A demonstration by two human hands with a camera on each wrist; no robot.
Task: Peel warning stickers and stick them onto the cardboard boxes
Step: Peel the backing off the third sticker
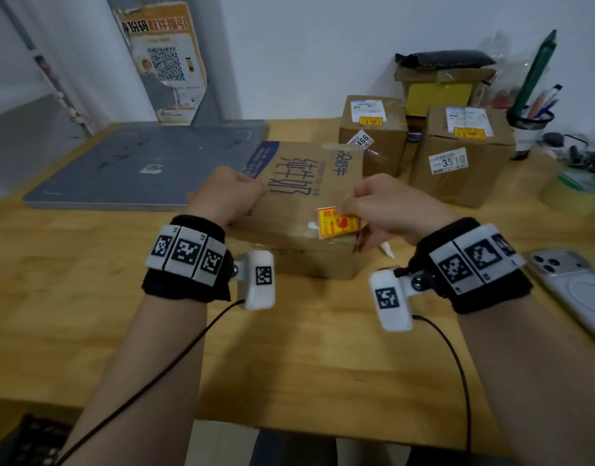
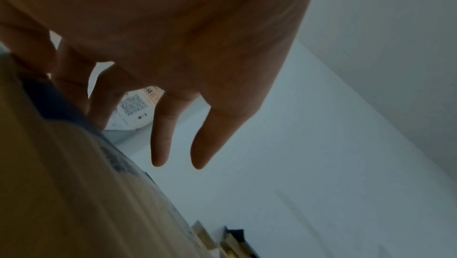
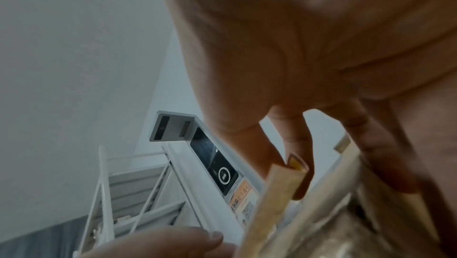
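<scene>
A flat cardboard box [image 1: 299, 196] with blue print lies in the middle of the wooden table [image 1: 87, 297]. My left hand [image 1: 233, 190] rests on the box's left edge; in the left wrist view some fingers [image 2: 71, 78] touch the box [image 2: 61, 184] and two hang loose and straight. My right hand [image 1: 373, 200] pinches the upper right corner of a yellow and red warning sticker [image 1: 338, 222] over the near right corner of the box top. Up close in the right wrist view the sticker [image 3: 272, 193] shows edge-on, curled at the fingertips [image 3: 300, 182]. I cannot tell whether it touches the box.
Two cardboard boxes [image 1: 373, 142] [image 1: 464, 163] at the back right each carry a yellow sticker. Behind them is an open box [image 1: 440, 89]. A grey board [image 1: 148, 163] lies at the left, a tape roll [image 1: 575, 193] and pen cup [image 1: 531, 122] at the right, a phone [image 1: 571, 284] near right.
</scene>
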